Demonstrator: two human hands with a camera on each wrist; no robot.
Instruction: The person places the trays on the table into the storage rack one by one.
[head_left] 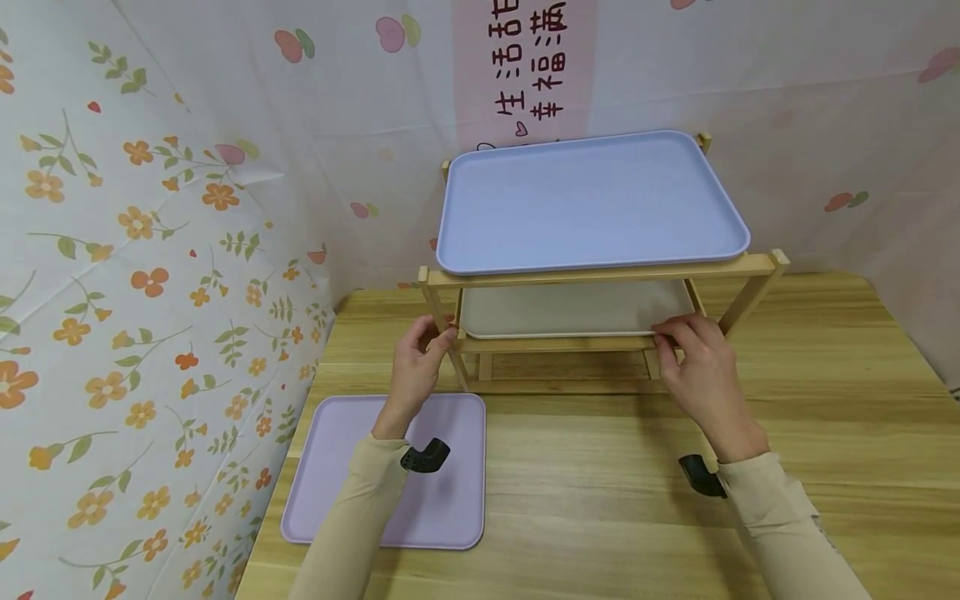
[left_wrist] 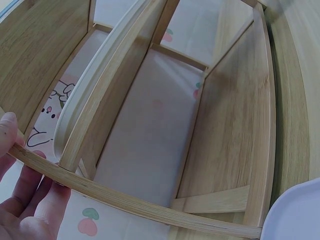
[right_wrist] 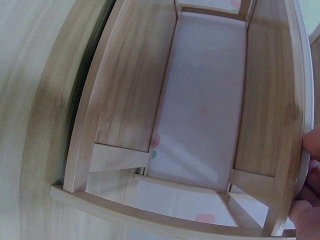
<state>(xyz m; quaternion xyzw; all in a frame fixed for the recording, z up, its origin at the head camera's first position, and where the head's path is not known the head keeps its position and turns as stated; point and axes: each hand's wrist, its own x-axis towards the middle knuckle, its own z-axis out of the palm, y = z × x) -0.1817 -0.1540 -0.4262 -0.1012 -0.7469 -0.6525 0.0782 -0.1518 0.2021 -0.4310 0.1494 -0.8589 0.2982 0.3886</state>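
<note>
A wooden three-level rack (head_left: 615, 272) stands at the back of the table, with a cream tray (head_left: 573, 308) on its middle shelf. My left hand (head_left: 415, 367) is at the rack's left front post (left_wrist: 125, 200); its thumb lies on one side of the post and the fingers on the other, near the middle shelf. At the tray's right front corner, my right hand (head_left: 705, 379) pinches the rim with thumb and fingers, close against the shelf edge (right_wrist: 282, 185). A light blue tray (head_left: 592, 204) lies on the top level.
On the left of the wooden table (head_left: 585, 483) a lilac tray (head_left: 322, 467) lies flat, partly under my left forearm. The bottom shelf (right_wrist: 132, 75) carries no tray. Patterned cloth (head_left: 337, 108) hangs behind the rack and along the left side.
</note>
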